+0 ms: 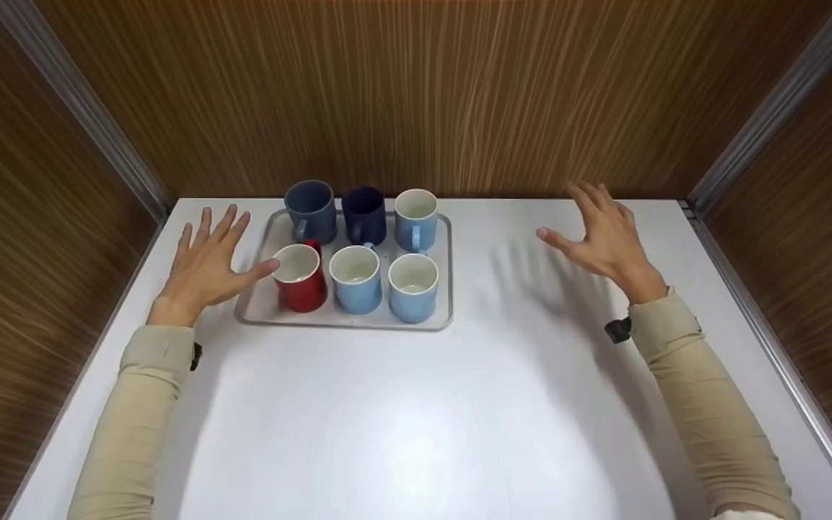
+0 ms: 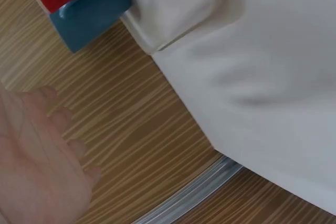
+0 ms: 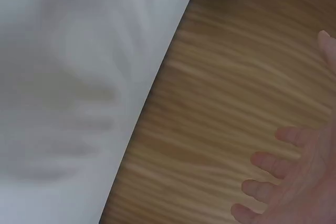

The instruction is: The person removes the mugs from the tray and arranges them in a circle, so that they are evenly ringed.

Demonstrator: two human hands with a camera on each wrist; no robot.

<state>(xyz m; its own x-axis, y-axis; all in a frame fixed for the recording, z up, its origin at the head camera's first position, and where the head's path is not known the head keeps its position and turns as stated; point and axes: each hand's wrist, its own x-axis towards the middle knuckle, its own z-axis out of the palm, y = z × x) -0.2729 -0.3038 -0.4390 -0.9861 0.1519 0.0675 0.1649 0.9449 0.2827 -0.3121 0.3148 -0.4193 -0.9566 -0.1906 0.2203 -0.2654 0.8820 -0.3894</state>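
Note:
My left hand (image 1: 206, 267) hovers at the left side of a pale tray (image 1: 358, 325), fingers spread and holding nothing. Its thumb tip overlaps the rim of a red mug (image 1: 302, 289) in the head view; whether they touch I cannot tell. Beside the red mug in the front row stand two light blue mugs, one in the middle (image 1: 357, 289) and one at the right (image 1: 413, 297). Behind them are a grey-blue mug (image 1: 313, 217), a dark navy mug (image 1: 365, 220) and another light blue mug (image 1: 416, 217). Well right of the tray, my right hand (image 1: 607, 238) is raised with fingers apart, holding nothing.
The white table (image 1: 387, 419) meets a wood-grain back panel (image 1: 459, 101). Wood-grain side panels (image 1: 33, 217) with metal corner strips (image 1: 76, 101) bound it left and right. Shadows of the right hand and arm fall on the tabletop.

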